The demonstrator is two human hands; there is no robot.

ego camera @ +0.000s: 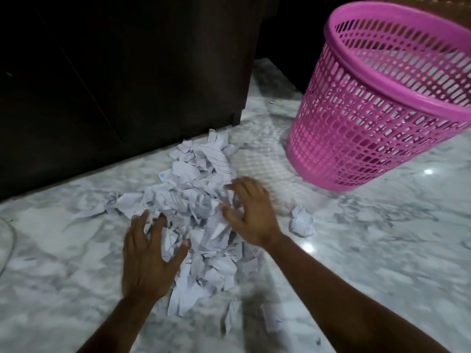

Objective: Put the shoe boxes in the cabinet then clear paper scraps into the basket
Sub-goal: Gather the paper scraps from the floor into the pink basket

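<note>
Marble-pattern floor (382,250), glossy, white and grey; dark cabinet (127,72) along its far-left edge, doors look shut, no shoe boxes in view. So my read: box step is done, scrap step in hand.

Paper scraps (198,212) lie in one loose heap on the floor just in front of the cabinet base, running from near the cabinet corner back toward the person. One crumpled ball (302,221) sits apart, right of the heap. A few thin strays at the near edge of the pile, blurred.

Pink basket (377,103) stands upright on the floor, right of the heap, near but not touching it. Looks empty through the mesh; can't be sure of the bottom.

Left hand (147,261): fingers spread, palm down on the near-left side of the heap, clamped on nothing. Right hand (251,212): fingers spread and slightly curled on the right side of the heap, also holding nothing yet.

How to do it well:
- Bring both hands inward, under the pile's edges, and compress before lifting; loose torn paper sheds.
- Take a moderate load, not the whole heap.
- Carry low and release inside the rim, not above it.
- Light basket, slick floor: don't knock it.
- Finish with the ball and strays.
</note>
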